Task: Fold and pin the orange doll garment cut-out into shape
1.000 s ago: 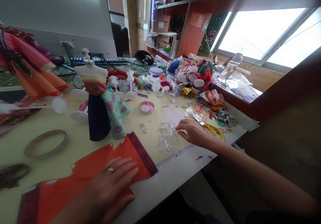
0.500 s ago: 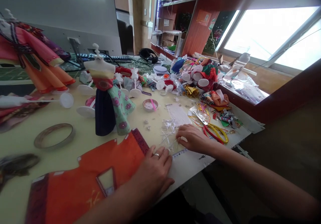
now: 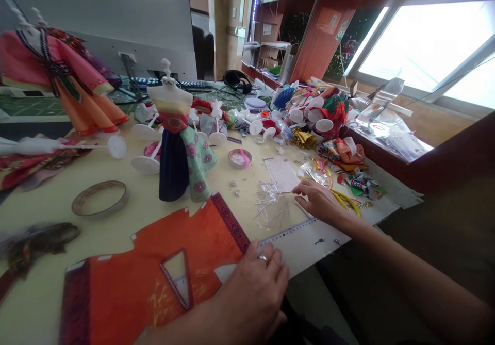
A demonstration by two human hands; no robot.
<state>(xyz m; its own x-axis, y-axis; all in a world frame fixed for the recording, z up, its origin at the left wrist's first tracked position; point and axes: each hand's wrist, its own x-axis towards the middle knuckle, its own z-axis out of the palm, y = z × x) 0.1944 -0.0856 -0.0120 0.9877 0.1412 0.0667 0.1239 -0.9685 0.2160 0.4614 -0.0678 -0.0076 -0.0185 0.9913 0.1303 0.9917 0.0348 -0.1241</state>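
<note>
My left hand (image 3: 253, 293), with a ring on one finger, rests at the near table edge. It lies beside an orange printed fabric panel (image 3: 166, 278) and the end of a clear ruler (image 3: 288, 234), and it holds nothing I can see. My right hand (image 3: 319, 203) lies with curled fingers next to a heap of clear plastic sprigs (image 3: 270, 206). A sheet of white paper (image 3: 282, 174) sits just beyond its fingertips. Yellow-handled scissors (image 3: 346, 199) lie to the right of that hand, partly hidden by it.
A dressed doll mannequin (image 3: 178, 149) on a white stand rises left of centre, with a pink-and-orange dressed figure (image 3: 65, 71) at far left. A tape ring (image 3: 100, 199) and a small bowl (image 3: 240, 158) lie nearby. Fabric scraps and white stands crowd the back, under a window.
My left hand has slid right and nearer, off the orange fabric, to the ruler's end. My right hand has shifted slightly right. The whole view has also turned a little.
</note>
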